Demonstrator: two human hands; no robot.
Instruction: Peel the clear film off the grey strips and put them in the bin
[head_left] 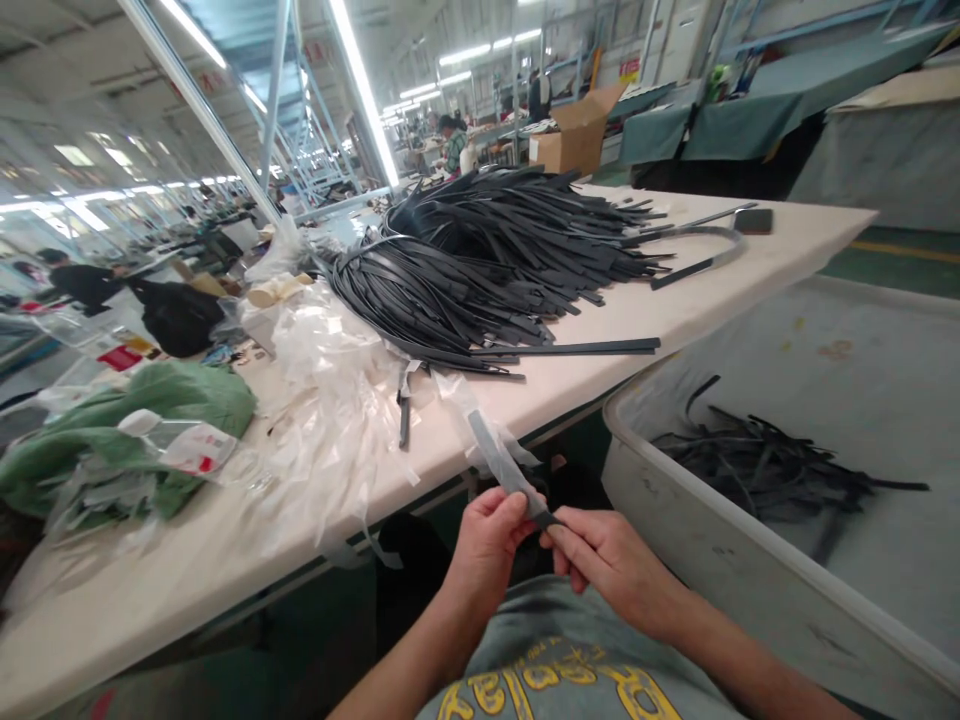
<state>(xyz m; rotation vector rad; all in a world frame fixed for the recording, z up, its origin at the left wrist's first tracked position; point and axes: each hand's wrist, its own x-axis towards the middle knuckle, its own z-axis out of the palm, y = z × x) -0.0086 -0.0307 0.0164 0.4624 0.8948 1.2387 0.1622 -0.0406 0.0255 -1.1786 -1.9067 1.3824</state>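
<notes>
Close to my body, a dark flat strip (499,452) with whitish translucent film over it is held between both hands. My left hand (491,525) pinches it partway along, thumb on top. At the strip's near end, my right hand (592,548) grips with thumb and fingers closed. The strip's far end points toward the table edge, where loose film surrounds it. Beyond it on the table lies a large heap of black strips (480,250), with a few separate strips (577,348) in front. Clear plastic film (330,370) is piled left of the heap.
A large white bin (705,510) with black strips (772,460) inside stands at my right. On the pale table (225,570) are a green cloth (165,395), a plastic bottle (184,440) and a phone (753,221). A cardboard box (574,140) and several people are farther back.
</notes>
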